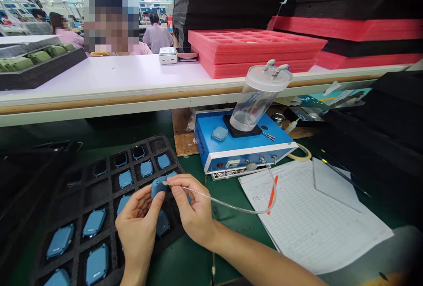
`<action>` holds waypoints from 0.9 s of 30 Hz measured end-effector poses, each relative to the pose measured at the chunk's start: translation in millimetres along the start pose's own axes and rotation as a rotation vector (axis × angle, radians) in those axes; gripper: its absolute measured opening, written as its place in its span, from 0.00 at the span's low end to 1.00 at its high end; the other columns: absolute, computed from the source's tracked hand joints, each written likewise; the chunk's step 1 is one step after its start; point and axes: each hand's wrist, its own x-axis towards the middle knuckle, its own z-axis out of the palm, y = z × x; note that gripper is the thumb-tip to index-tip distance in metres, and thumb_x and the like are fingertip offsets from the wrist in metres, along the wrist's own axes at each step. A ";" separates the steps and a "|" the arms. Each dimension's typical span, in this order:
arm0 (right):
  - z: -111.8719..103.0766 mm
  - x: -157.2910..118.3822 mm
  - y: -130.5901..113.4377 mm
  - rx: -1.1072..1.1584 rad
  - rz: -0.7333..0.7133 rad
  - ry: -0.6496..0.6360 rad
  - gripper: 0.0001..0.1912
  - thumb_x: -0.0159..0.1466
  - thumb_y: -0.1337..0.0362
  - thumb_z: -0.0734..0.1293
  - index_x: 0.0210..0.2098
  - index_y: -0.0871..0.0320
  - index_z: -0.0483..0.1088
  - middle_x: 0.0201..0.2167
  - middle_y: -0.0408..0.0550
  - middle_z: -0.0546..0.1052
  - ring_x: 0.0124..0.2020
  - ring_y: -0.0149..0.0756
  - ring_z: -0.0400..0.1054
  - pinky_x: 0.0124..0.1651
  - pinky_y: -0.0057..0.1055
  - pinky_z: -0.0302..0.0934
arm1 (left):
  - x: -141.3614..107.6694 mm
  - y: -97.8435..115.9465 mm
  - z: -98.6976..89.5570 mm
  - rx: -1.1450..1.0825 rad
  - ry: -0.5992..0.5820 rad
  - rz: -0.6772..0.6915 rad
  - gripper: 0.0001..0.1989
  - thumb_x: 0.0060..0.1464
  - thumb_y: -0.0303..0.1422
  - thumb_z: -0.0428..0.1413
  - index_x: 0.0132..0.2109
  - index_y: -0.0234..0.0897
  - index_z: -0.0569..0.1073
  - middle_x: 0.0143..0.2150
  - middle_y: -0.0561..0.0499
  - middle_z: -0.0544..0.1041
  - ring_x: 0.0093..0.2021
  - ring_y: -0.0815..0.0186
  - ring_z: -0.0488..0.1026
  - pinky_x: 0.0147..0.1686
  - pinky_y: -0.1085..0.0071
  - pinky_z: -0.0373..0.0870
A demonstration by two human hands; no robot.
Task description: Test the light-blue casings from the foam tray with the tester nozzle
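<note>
My left hand (140, 217) pinches a small blue watch case (157, 186) above the black foam tray (112, 189). Between the thumb and fingers of my right hand (193, 204) is the end of a clear tube (228, 206), its pale tip touching or very close to the side of the case. The tube curves back to a connector on the front of a blue box-shaped machine (244, 145). Several more blue watch cases (97, 264) lie in the tray's compartments, some hidden by my hands. A few pieces at the tray's far side show dark faces.
A clear cylinder (254, 101) and another blue case (220, 133) stand on the machine. Written sheets (317, 228) lie to the right. A raised white shelf (132, 74) holds red foam trays (251, 48) and black foam stacks. A person sits beyond it.
</note>
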 end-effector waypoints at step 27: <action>0.1 -0.7 1.3 0.008 0.015 -0.011 0.08 0.71 0.68 0.65 0.44 0.55 0.77 0.42 0.50 0.80 0.45 0.36 0.77 0.46 0.31 0.73 | 1.5 -3.0 -0.5 -0.016 0.019 0.002 0.19 0.41 0.35 0.73 0.41 0.36 0.83 0.37 0.47 0.86 0.35 0.64 0.83 0.40 0.74 0.81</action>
